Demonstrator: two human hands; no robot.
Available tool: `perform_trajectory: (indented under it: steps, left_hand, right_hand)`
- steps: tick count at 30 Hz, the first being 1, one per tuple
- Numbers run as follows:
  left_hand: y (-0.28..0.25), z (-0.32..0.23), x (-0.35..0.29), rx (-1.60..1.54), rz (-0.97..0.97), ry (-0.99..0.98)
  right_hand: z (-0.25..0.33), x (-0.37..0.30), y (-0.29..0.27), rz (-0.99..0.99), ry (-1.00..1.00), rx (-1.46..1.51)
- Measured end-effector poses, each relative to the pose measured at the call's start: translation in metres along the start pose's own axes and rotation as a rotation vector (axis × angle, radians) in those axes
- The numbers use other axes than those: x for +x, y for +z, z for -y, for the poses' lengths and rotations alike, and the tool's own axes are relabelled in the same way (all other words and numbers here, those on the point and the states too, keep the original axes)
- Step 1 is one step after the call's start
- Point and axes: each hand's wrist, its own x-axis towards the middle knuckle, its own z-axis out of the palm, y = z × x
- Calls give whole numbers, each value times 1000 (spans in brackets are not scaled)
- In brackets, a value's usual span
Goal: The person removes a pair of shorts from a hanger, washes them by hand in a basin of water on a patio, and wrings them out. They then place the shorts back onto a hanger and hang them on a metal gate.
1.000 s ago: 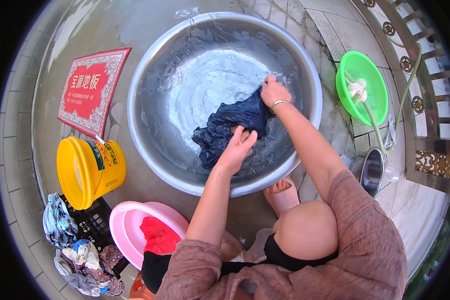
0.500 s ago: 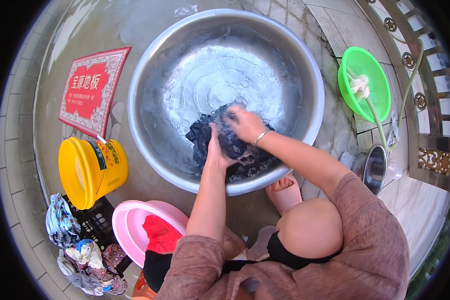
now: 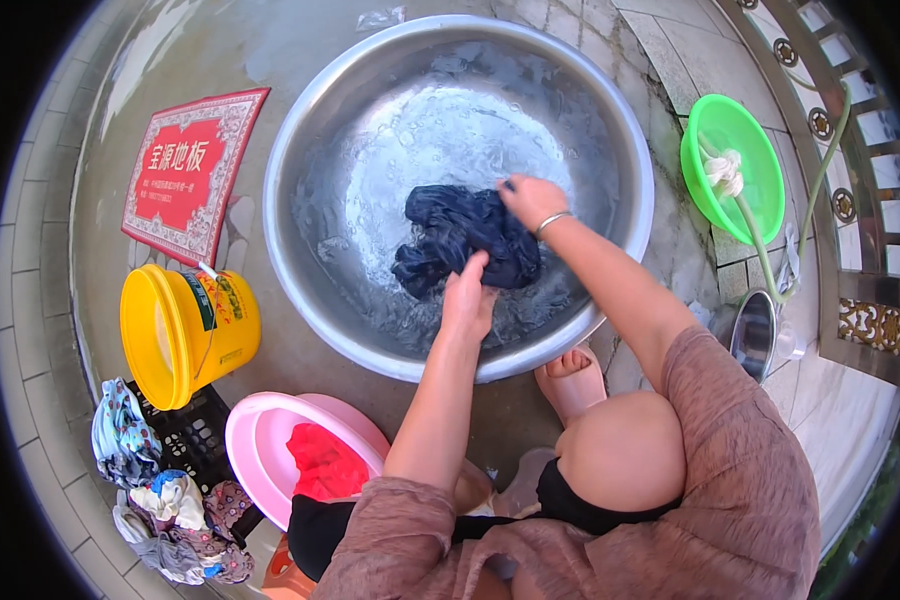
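A wet, dark navy garment (image 3: 460,235) is bunched up in the water of a large round metal basin (image 3: 282,235). With my left hand (image 3: 470,298) I grip its near edge, thumb on top and the other fingers partly hidden under the cloth. My right hand (image 3: 532,203), below a silver bangle, is closed on the garment's upper right edge. The cloth lies crumpled between both hands, and its exact kind does not show. Ripples and small bubbles spread over the water around it.
Left of the basin are a red mat (image 3: 185,175), a yellow bucket (image 3: 225,325), a pink basin (image 3: 245,455) with red cloth, and piled clothes (image 3: 175,520) by a black crate (image 3: 185,430). At right stand a green basin (image 3: 770,175) with a hose (image 3: 755,235) and a metal bowl (image 3: 753,335).
The garment has shifted up and to the right, and more of it shows above the water. Both hands moved right with it; the right one went from its top to its right edge.
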Motion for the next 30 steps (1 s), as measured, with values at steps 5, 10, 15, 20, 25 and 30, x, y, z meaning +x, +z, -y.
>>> perform_trajectory:
  steps: [5, 10, 15, 20, 25, 30]
  left_hand:
    - [-31, 0, 9, 537, -247, -142]
    - [-28, -19, 12, -97, -1, -239]
    - [-39, -24, 12, -329, 116, -136]
    - [-28, -33, -3, -345, 668, 293]
    - [-12, -44, -11, -180, 454, 203]
    - [-11, -34, -17, -194, 373, 403]
  right_hand:
    - [16, -27, -2, -45, -41, -87]
    - [10, -35, 15, 179, -320, -37]
    - [78, -77, -23, 138, -1026, 500]
    - [92, -112, -49, -204, -1171, 217]
    - [68, -105, -34, -512, -1144, 363]
    - [78, -100, -26, -507, -945, 625]
